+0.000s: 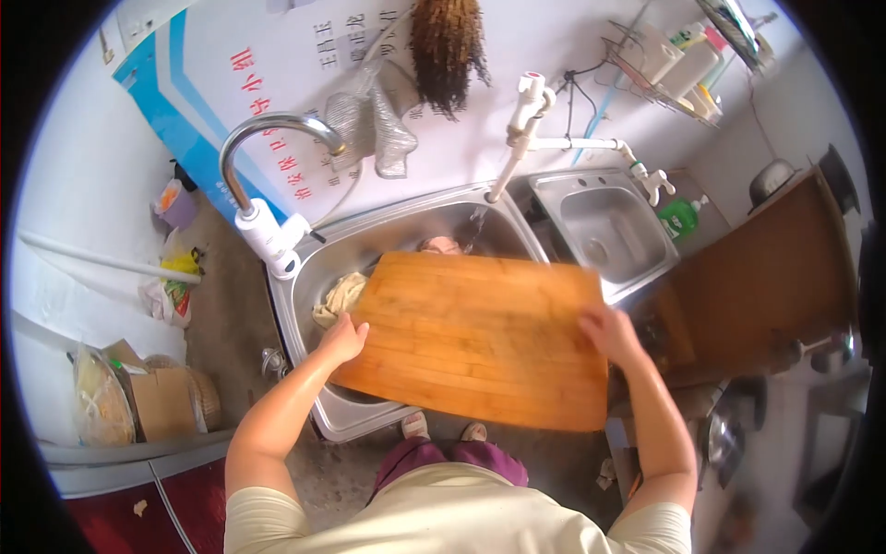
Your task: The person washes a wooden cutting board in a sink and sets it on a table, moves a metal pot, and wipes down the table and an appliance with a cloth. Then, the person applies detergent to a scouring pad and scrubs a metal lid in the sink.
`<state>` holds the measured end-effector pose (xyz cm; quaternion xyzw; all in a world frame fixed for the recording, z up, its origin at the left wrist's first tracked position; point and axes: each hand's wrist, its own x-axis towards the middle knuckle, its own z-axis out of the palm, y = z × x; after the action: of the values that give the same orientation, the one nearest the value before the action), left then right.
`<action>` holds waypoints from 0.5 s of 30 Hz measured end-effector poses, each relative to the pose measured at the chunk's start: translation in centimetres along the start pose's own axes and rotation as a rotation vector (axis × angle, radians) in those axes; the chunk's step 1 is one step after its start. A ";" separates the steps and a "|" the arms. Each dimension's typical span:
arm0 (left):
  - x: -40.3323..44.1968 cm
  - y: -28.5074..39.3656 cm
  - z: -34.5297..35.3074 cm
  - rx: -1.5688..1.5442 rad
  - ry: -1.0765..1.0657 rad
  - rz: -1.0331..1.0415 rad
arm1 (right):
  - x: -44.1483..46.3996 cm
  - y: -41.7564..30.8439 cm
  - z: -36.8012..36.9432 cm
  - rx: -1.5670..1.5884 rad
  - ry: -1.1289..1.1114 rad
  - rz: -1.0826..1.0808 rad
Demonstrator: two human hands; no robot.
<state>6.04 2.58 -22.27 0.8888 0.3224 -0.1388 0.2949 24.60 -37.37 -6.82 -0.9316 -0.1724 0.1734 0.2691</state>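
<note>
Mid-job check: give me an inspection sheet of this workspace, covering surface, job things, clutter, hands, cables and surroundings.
Surface: larger steel sink, partly hidden by the board; water falls at its far side.
Job's things: wooden board, held over the sink; whether it touches the rim, cannot tell.
Clutter: crumpled pale cloth in the sink; cardboard box at far left.
Hands: left hand grips the board's left edge; right hand, blurred, grips its right edge.
Cables: thin dark cord on the right wall; its use is unclear.
Surroundings: smaller sink, green bottle, hanging broom.
</note>
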 end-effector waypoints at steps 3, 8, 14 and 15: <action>1.0 -0.7 1.4 -0.071 0.061 0.016 | -2.2 2.7 2.5 -0.259 0.307 -0.268; 1.3 -0.1 1.8 -0.013 0.095 -0.073 | -4.2 2.2 3.6 0.146 0.302 0.220; 1.2 0.2 0.6 -0.043 0.036 -0.097 | -5.4 -1.1 -0.5 0.840 0.207 0.205; 1.8 -0.3 0.7 -0.076 -0.002 -0.067 | -7.1 -4.1 -2.2 0.926 0.250 0.202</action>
<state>7.23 3.23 -23.71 0.8655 0.3568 -0.1370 0.3238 18.31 -37.99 -1.12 -0.7398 0.0479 0.1438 0.6555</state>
